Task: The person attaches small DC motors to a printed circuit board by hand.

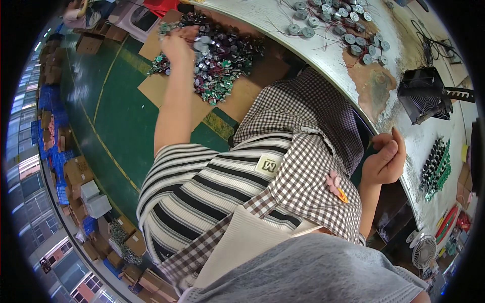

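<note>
My left hand (178,46) reaches out to the upper left, over a big heap of small motors with wires and green circuit boards (222,63). Its fingers are smeared by motion at the heap's edge, beside some boards, so their grip cannot be told. On the right, my right hand (385,160) is raised beside the front edge of the white worktable (323,65). Its fingers are curled in with the thumb across them; whatever they hold, if anything, is hidden. Many round silver motors with thin wires (356,38) lie on the table.
Flattened cardboard (151,91) lies under the heap on the green floor (108,121). On the table stand a black fan unit (424,93) and a row of green boards with black parts (437,169). A small white fan (424,251) is at lower right. Cardboard boxes (78,171) line the left.
</note>
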Action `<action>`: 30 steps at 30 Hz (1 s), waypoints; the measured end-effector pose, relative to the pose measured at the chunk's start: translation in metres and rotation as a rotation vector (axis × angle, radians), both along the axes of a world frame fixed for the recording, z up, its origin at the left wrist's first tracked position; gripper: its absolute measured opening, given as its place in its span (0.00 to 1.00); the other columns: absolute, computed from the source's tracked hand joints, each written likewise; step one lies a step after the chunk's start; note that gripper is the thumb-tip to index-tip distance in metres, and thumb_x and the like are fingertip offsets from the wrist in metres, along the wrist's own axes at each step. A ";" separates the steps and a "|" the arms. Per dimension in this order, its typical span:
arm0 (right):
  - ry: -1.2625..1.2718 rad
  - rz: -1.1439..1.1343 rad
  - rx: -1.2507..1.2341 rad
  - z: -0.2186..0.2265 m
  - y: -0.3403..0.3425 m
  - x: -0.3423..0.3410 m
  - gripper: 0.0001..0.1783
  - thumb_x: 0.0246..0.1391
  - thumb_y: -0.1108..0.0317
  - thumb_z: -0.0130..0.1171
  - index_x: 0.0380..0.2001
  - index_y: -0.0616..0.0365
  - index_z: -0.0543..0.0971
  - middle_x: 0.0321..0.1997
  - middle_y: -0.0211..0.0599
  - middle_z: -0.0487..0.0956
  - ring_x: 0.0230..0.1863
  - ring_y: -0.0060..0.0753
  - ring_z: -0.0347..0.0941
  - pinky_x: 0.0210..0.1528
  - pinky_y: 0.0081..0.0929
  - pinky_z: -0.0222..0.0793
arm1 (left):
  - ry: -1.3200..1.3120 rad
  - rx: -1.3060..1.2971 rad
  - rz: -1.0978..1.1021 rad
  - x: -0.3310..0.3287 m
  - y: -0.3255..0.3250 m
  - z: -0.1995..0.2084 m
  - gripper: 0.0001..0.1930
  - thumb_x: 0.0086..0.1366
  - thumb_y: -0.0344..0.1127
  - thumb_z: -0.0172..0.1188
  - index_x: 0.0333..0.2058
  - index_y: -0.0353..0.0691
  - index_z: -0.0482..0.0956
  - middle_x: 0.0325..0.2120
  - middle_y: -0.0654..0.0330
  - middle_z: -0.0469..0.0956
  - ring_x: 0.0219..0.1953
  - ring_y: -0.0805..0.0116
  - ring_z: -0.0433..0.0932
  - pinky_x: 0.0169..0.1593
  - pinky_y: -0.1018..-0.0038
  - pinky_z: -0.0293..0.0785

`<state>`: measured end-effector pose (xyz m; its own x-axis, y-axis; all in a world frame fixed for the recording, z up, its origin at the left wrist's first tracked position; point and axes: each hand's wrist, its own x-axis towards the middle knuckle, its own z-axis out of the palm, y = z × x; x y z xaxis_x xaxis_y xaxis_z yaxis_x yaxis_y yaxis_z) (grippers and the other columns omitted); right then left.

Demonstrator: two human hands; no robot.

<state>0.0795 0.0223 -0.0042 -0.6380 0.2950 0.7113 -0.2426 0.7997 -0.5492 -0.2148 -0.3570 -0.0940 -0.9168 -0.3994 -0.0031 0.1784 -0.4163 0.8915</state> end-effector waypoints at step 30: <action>0.067 -0.181 0.231 -0.007 0.067 0.061 0.07 0.40 0.74 0.63 0.25 0.61 0.75 0.36 0.43 0.76 0.33 0.42 0.71 0.37 0.32 0.66 | -0.103 -0.353 -1.883 0.191 0.322 0.093 0.14 0.68 0.40 0.46 0.36 0.34 0.73 0.27 0.59 0.77 0.22 0.78 0.73 0.27 0.85 0.62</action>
<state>0.1409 0.0892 -0.0115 -0.5391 0.2249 0.8117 -0.1140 0.9354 -0.3348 -0.0240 -0.0352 -0.0009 -0.1040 0.9675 -0.2305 -0.2717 0.1953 0.9424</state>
